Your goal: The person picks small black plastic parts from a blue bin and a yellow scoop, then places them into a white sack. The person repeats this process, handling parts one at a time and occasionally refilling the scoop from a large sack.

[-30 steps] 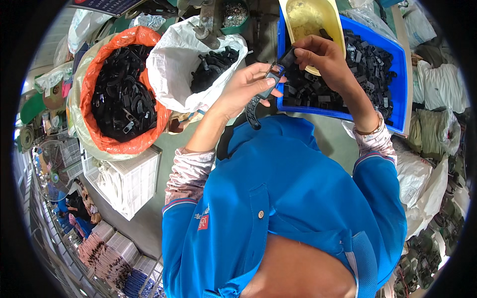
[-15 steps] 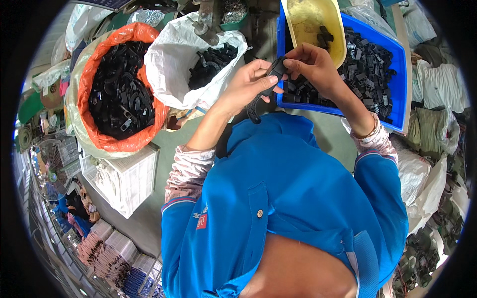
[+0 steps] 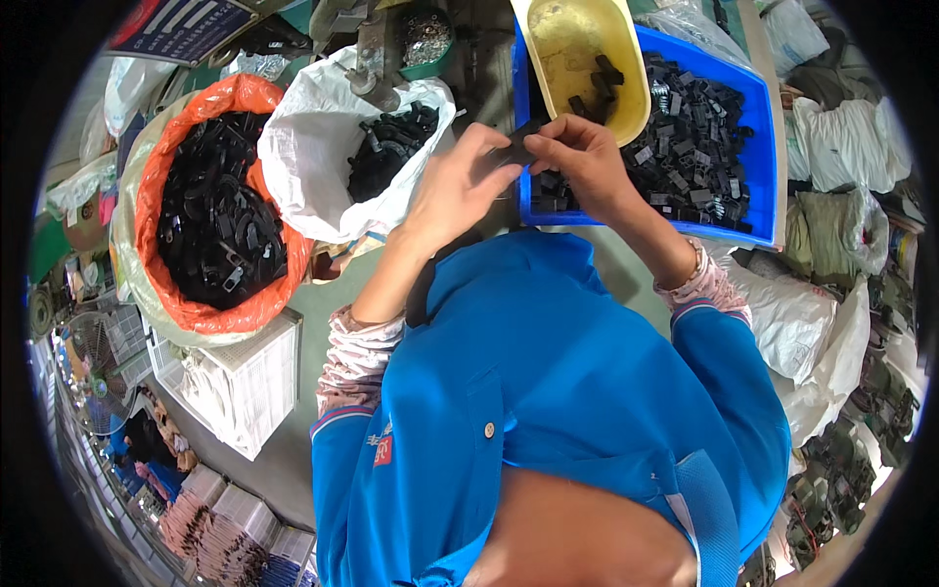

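Note:
My left hand (image 3: pixel 460 186) and my right hand (image 3: pixel 577 161) meet over the near-left corner of a blue crate (image 3: pixel 758 147). Together they pinch one small black plastic part (image 3: pixel 518 149) between the fingertips. The crate holds several black plastic pieces (image 3: pixel 694 137). A yellow scoop-shaped tub (image 3: pixel 577 44) with a few black pieces in it rests on the crate's far-left side. My blue shirt (image 3: pixel 548 391) fills the lower middle of the view.
A white sack (image 3: pixel 313 157) of black parts lies left of my hands. An orange-lined sack (image 3: pixel 210 225) full of black parts stands further left, with a white slatted crate (image 3: pixel 245 382) below it. White and green bags (image 3: pixel 831 215) pile up on the right.
Both hands have drifted slightly toward me and left, staying together on the black part. The part is turned between the fingertips.

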Demonstrator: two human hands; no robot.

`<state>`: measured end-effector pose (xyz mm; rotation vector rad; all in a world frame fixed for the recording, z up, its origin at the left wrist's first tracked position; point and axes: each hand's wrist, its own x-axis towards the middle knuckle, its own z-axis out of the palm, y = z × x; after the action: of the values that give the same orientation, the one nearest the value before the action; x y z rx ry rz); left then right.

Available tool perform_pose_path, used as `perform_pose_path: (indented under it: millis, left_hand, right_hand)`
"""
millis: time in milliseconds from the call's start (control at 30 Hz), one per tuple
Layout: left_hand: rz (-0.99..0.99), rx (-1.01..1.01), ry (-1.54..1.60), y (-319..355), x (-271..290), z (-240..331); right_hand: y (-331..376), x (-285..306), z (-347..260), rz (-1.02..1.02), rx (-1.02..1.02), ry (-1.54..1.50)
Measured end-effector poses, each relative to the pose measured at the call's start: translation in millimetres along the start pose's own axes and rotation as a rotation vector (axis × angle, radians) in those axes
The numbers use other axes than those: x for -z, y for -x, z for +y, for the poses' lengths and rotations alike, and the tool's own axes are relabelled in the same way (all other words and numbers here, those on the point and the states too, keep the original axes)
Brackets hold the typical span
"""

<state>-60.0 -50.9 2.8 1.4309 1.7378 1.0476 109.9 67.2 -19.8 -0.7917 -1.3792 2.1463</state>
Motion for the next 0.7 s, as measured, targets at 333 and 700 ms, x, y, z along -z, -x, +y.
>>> perform_pose_path:
  millis: [333, 700]
  left_hand:
    - [0.143, 0.082, 0.105, 0, 8, -20]
    - [0.386, -0.226, 0.012, -4, 43, -44]
  right_hand:
    - [-29, -12, -26, -0.129, -0.048, 0.286]
    - [-128, 65, -32, 0.275, -0.008, 1.981]
